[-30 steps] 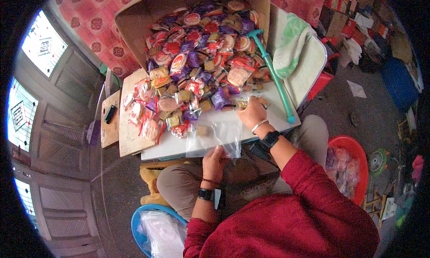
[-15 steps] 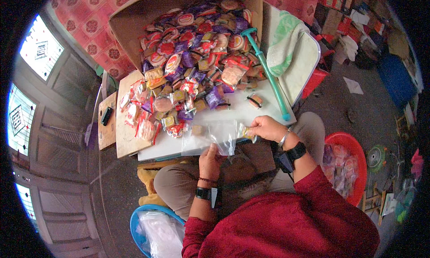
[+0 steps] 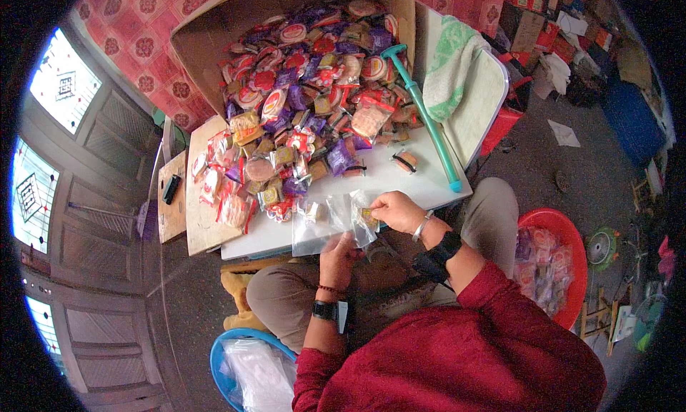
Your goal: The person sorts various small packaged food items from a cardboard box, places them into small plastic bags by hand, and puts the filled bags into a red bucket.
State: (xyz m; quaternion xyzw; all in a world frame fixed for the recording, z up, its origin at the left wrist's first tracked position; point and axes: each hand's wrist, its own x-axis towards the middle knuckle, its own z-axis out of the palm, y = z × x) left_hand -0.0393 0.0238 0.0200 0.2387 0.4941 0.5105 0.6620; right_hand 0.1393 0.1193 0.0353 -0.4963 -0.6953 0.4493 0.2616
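Note:
A clear plastic bag (image 3: 306, 235) lies at the table's front edge with a small wrapped snack (image 3: 314, 211) showing inside. My left hand (image 3: 339, 258) grips the bag's near edge between thumb and fingers. At the bag's right-hand mouth, my right hand (image 3: 397, 211) pinches a small yellowish wrapped snack (image 3: 367, 216). Just beyond, a heap of individually wrapped snacks (image 3: 261, 170) in red, purple and gold packaging spills from a cardboard box (image 3: 200, 55). One wrapped snack (image 3: 405, 161) lies apart on the white table (image 3: 429, 176).
A green tube-shaped pump (image 3: 433, 126) and a green-white towel (image 3: 446, 69) lie at the right. Beside my right leg stands a red basin (image 3: 580, 269) of filled bags. On my left, a blue basin (image 3: 216, 365) holds clear bags. A small black object (image 3: 171, 188) rests on the wooden board.
My right hand has moved left with the yellowish snack, bringing it into the bag's mouth. The bag's mouth end has lifted and spread wider. My left hand stays at the near edge.

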